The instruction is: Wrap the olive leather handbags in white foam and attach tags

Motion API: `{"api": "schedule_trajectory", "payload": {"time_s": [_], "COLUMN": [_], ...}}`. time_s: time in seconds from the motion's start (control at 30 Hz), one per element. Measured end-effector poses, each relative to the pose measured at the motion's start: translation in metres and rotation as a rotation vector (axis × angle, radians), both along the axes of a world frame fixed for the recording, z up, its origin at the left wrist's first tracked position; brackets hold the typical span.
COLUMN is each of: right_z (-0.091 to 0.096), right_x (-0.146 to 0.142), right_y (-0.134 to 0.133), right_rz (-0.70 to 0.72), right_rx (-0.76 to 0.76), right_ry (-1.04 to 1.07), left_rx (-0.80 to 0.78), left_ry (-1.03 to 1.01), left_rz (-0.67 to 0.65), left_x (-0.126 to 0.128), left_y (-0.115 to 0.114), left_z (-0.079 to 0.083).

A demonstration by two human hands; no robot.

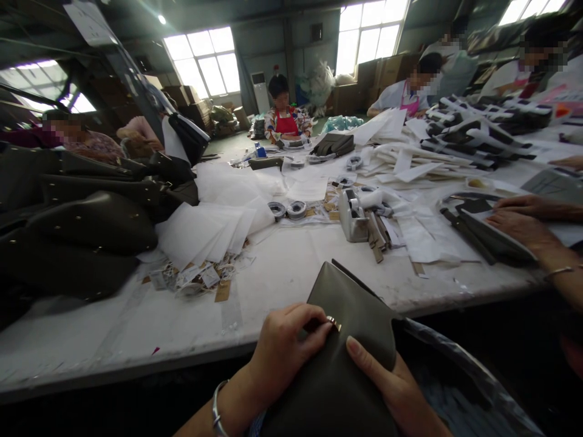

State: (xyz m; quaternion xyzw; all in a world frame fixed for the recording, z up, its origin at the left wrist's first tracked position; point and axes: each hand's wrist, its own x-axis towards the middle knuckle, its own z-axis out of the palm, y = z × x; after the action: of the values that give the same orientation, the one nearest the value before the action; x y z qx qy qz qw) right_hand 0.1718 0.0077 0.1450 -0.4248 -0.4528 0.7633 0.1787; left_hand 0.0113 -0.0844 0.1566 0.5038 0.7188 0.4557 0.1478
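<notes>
We best brace the bag [354, 302] in our closed right grip [395, 382], working the clasp [335, 323] gently within our pinched left grip [283, 345].

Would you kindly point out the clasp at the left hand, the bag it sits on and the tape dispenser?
Clasp [336, 324]: head view, on its shiny metal.
Bag [334, 373]: head view, mid-panel below the clasp.
Tape dispenser [354, 228]: head view, on its grey body.

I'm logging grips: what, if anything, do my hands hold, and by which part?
A bag: your left hand pinches its clasp; your right hand grips its side edge.
</notes>
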Motion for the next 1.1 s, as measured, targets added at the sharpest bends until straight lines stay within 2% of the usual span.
{"api": "schedule_trajectory", "payload": {"time_s": [0.13,0.33,0.43,0.53,0.6,0.67,0.77,0.83,0.97,1.03,1.1], "right_z": [0.002,0.001,-0.001,-0.002,-0.003,-0.004,-0.007,-0.011,-0.012,-0.009,-0.006], "right_x": [-0.001,-0.003,-0.003,-0.002,-0.002,-0.002,-0.002,0.000,0.007,0.008,0.006], "right_y": [0.000,0.004,0.006,0.005,0.004,0.002,0.002,0.004,0.011,0.013,0.011], "right_rz": [0.013,0.066,0.128,0.171,0.199,0.230,0.263,0.263,0.292,0.314,0.334], "right_rx": [-0.032,0.084,0.189,0.287,0.277,0.226,0.191,0.219,0.238,0.215,0.193], "right_ry": [-0.013,-0.047,-0.063,-0.065,-0.074,-0.080,-0.071,-0.080,-0.107,-0.092,-0.044], "left_rx": [-0.037,0.071,0.034,-0.033,-0.048,-0.045,-0.047,-0.063,-0.092,-0.081,-0.054], "left_ry": [-0.169,-0.098,-0.016,0.155,0.266,0.321,0.357,0.395,0.440,0.461,0.498], "left_rz": [0.012,0.065,-0.072,-0.192,-0.126,0.007,0.173,0.234,0.250,0.210,0.119], "left_x": [-0.007,-0.009,-0.019,-0.035,-0.046,-0.057,-0.078,-0.094,-0.123,-0.127,-0.121], "left_y": [0.000,0.005,0.014,0.024,0.030,0.035,0.040,0.041,0.052,0.070,0.102], "left_z": [0.002,-0.001,0.000,0.001,-0.001,-0.006,-0.021,-0.034,-0.050,-0.047,-0.036]}}
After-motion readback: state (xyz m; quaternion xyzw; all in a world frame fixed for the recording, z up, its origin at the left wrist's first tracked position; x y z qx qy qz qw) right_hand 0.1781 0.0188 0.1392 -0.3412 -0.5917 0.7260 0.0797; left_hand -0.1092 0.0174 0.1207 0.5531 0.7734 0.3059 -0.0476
